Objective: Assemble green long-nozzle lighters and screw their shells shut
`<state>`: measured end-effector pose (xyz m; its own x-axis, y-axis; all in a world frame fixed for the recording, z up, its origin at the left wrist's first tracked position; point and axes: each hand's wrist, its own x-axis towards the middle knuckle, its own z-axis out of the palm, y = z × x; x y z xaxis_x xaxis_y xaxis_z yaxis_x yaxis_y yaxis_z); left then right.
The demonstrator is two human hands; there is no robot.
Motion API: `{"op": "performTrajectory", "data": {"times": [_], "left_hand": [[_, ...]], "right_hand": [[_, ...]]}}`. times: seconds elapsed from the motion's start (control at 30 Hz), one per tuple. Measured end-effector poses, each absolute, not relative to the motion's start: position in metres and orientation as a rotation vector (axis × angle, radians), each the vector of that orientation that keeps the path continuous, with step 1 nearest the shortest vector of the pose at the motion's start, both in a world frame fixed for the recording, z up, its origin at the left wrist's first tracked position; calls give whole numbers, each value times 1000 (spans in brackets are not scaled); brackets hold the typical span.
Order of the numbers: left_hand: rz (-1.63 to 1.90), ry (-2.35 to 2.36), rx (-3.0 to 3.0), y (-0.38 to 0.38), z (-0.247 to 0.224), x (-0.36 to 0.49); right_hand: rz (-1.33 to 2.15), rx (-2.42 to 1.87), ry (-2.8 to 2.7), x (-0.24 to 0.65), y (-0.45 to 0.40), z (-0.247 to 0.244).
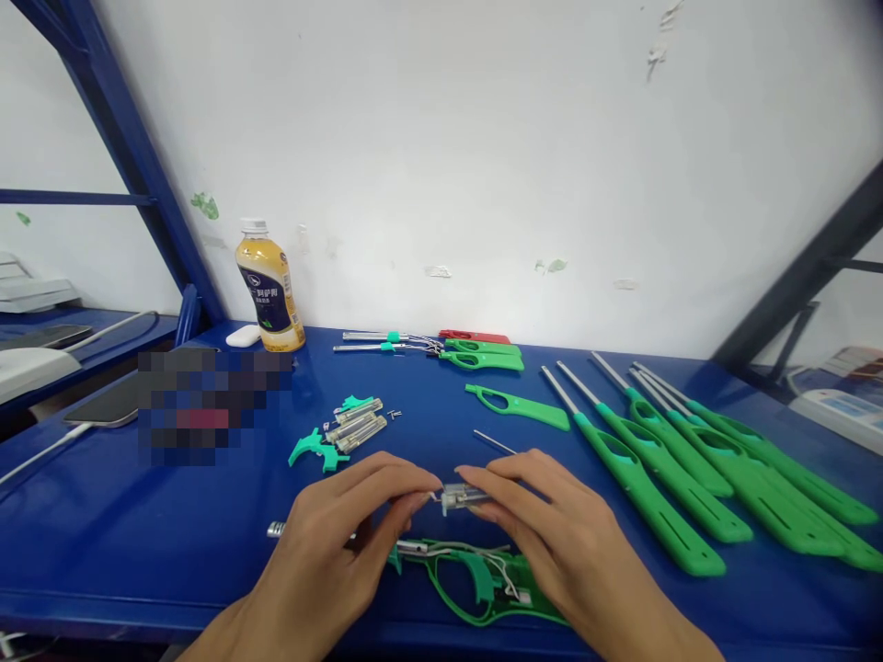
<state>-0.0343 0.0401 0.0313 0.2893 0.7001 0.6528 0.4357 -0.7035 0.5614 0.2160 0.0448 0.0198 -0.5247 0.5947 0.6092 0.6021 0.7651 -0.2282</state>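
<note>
My right hand [544, 506] pinches a small clear lighter fuel tank [464, 496] above the table. At the tank's left end, my left hand [355, 524] holds a tiny pale part between thumb and fingertips; its kind is too small to tell. Below both hands lies an opened green lighter body [469, 588], partly hidden by them, with a teal trigger [475, 572], white wires and a metal tube inside. Just beyond my hands, a thin metal rod [494, 441] lies on the table.
Clear fuel tanks [357, 428] and teal triggers [318, 450] lie left of centre. Several green lighters [641, 478] fan out at right. A green half-shell [519, 406] sits centrally, with wired lighter parts [475, 349] by the wall. A drink bottle [270, 290] and phone [103, 409] are at left.
</note>
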Motion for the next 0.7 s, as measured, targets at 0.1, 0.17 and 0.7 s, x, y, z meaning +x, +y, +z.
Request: {"op": "performTrajectory", "data": {"times": [0.1, 0.17, 0.7], "left_hand": [[1372, 1077, 2335, 39, 32, -34], [1351, 1076, 2351, 38, 31, -34], [1174, 937, 2494, 25, 21, -31]], "right_hand": [[-36, -862, -2269, 217, 45, 21], [-18, -855, -2281, 217, 45, 21], [-127, -817, -2269, 217, 40, 25]]}}
